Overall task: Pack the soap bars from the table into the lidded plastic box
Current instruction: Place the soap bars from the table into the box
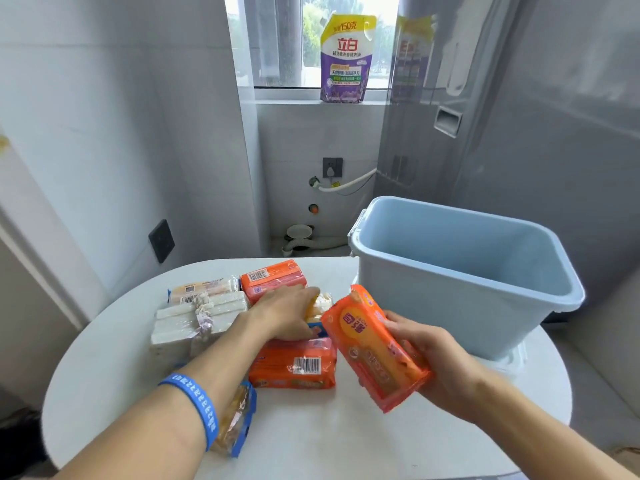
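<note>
My right hand (440, 358) holds an orange soap pack (374, 344) tilted above the table, left of the open light-blue plastic box (464, 299), whose inside looks empty. My left hand (287, 313) lies palm down on a yellow-and-blue soap pack (318, 315) in the pile; its grip is hidden. Two more orange packs lie flat, one at the back (273, 278) and one in front (294, 365). White soap bars (190, 320) tied with ribbon sit at the left. Another yellow pack with blue trim (235, 420) lies under my left forearm.
The round white table (329, 438) holds everything; the box stands on a white lid (512, 362) at its right edge. A pale wrapped soap pack (204, 289) lies behind the white bars. A purple detergent pouch (346, 57) stands on the windowsill behind.
</note>
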